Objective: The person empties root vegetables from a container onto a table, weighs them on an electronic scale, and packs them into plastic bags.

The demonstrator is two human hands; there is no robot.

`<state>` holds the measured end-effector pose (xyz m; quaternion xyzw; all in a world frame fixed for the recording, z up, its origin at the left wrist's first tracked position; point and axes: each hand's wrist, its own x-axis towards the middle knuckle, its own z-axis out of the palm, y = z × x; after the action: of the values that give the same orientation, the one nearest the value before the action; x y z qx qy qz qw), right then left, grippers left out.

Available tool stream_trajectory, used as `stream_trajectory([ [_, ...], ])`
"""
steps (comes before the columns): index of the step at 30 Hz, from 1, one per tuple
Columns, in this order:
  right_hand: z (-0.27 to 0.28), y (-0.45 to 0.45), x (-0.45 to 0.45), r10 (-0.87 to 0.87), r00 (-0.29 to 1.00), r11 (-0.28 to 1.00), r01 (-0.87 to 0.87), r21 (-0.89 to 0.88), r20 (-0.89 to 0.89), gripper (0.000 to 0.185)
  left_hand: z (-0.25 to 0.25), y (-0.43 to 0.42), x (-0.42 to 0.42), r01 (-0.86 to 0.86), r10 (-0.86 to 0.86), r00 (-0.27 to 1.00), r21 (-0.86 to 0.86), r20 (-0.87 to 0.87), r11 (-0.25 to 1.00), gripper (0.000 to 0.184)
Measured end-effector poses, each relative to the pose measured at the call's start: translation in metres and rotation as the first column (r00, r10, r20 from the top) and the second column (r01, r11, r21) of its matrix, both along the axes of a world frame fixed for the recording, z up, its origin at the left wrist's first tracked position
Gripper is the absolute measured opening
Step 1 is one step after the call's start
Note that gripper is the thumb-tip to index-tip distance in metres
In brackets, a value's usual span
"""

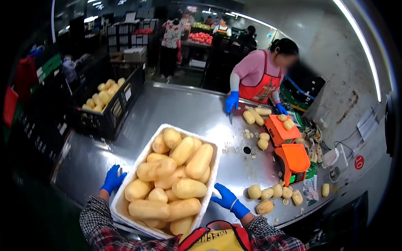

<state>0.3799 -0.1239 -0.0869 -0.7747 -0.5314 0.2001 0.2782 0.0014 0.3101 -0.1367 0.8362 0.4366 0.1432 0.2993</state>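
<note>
A white foam box (214, 167) heaped with peeled lotus roots (186, 188) is right in front of me, at the near side of the steel table (176, 104). My left hand (112, 180), in a blue glove, is at its left wall. On the opposite wall rests my right hand (227, 197), gloved in blue too, with the thumb apart from the fingers. Between them the hands hold the box by its sides; some fingertips are hidden against the walls. Several short lotus root pieces (277, 191) lie to the right of my right hand.
Across the table a co-worker (261, 75) in a red apron holds a knife near lotus roots (253, 117). Two orange scales (295, 157) stand at the right. A black crate (125, 98) of lotus roots sits at the far left. A round hole (247, 150) pierces the tabletop.
</note>
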Motion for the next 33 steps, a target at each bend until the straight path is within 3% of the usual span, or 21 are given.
stream_trajectory([
  [1,-0.002,0.0,-0.003,0.028,0.998,0.999,-0.027,0.019,-0.052,0.073,0.011,-0.004,0.001,0.074,-0.078,0.994,-0.048,-0.081,0.996,0.058],
  [2,-0.003,0.0,-0.007,0.051,0.994,0.998,-0.046,0.047,-0.096,0.074,0.011,-0.013,-0.004,0.027,-0.008,0.998,-0.274,0.068,0.961,0.053],
  [3,-0.003,-0.002,-0.01,0.08,0.986,0.995,-0.072,0.063,-0.147,0.074,-0.028,-0.003,-0.018,0.052,-0.008,0.991,-0.331,0.131,0.942,0.053],
  [4,-0.001,-0.003,-0.009,0.085,0.986,0.995,-0.077,0.063,-0.146,0.075,0.005,-0.024,-0.015,0.044,0.024,0.986,-0.395,0.168,0.918,0.048],
  [5,-0.002,-0.001,-0.009,0.083,0.985,0.995,-0.073,0.066,-0.151,0.075,-0.006,-0.029,-0.023,0.016,0.038,0.968,-0.213,0.247,0.977,0.043],
  [7,-0.006,0.003,-0.004,0.113,0.994,0.99,-0.111,-0.082,0.012,0.077,0.044,-0.055,-0.037,-0.124,0.143,0.977,-0.119,0.161,0.985,0.04],
  [9,-0.012,-0.023,-0.011,0.131,0.991,0.986,-0.13,-0.106,0.005,0.076,0.032,-0.068,-0.069,-0.14,0.239,0.956,-0.454,0.168,0.88,0.035],
  [10,-0.012,-0.023,-0.012,0.123,0.992,0.986,-0.123,-0.109,-0.004,0.076,0.06,-0.082,-0.07,-0.223,0.335,0.927,-0.469,0.17,0.855,0.038],
  [13,-0.009,-0.017,-0.026,-0.034,0.93,0.998,0.011,-0.065,-0.366,0.08,0.118,-0.102,-0.074,-0.23,0.473,0.855,-0.66,0.214,0.715,0.045],
  [14,0.01,-0.01,-0.035,-0.124,0.834,0.989,0.058,-0.138,-0.537,0.086,0.137,-0.106,-0.072,-0.125,0.358,0.904,-0.659,0.233,0.742,0.053],
  [17,-0.018,-0.004,-0.03,0.045,0.682,0.993,0.051,0.108,-0.73,0.093,0.149,-0.105,-0.051,0.137,0.117,0.939,-0.663,0.324,0.736,0.054],
  [19,-0.005,0.001,-0.042,0.021,0.575,0.996,0.058,0.066,-0.818,0.103,0.142,-0.105,-0.031,0.277,0.032,0.898,-0.619,0.439,0.735,0.051],
  [21,0.01,0.003,-0.05,0.063,0.512,0.993,0.053,0.104,-0.857,0.104,0.167,-0.121,-0.008,0.216,-0.036,0.958,-0.635,0.285,0.742,0.045],
  [23,-0.006,0.003,-0.047,0.162,0.578,0.98,-0.002,0.197,-0.8,0.106,0.173,-0.123,0.003,0.122,0.024,0.978,-0.658,0.208,0.743,0.046],
  [24,0.005,-0.002,-0.048,0.092,0.481,0.995,-0.019,0.095,-0.872,0.111,0.175,-0.122,0.004,0.106,0.036,0.98,-0.662,0.198,0.742,0.045],
  [29,-0.013,-0.008,-0.051,0.115,0.435,0.992,-0.01,0.124,-0.893,0.112,0.175,-0.117,0.017,0.048,0.033,0.992,-0.618,0.119,0.785,0.039],
  [30,-0.014,-0.008,-0.052,0.112,0.423,0.992,-0.001,0.123,-0.899,0.111,0.146,-0.101,0.002,0.096,-0.004,0.987,-0.563,0.162,0.821,0.047],
  [33,-0.002,-0.01,-0.05,0.015,0.335,1.0,0.015,0.022,-0.942,0.108,0.155,-0.105,-0.003,0.08,0.189,0.957,-0.825,0.221,0.559,0.056],
])
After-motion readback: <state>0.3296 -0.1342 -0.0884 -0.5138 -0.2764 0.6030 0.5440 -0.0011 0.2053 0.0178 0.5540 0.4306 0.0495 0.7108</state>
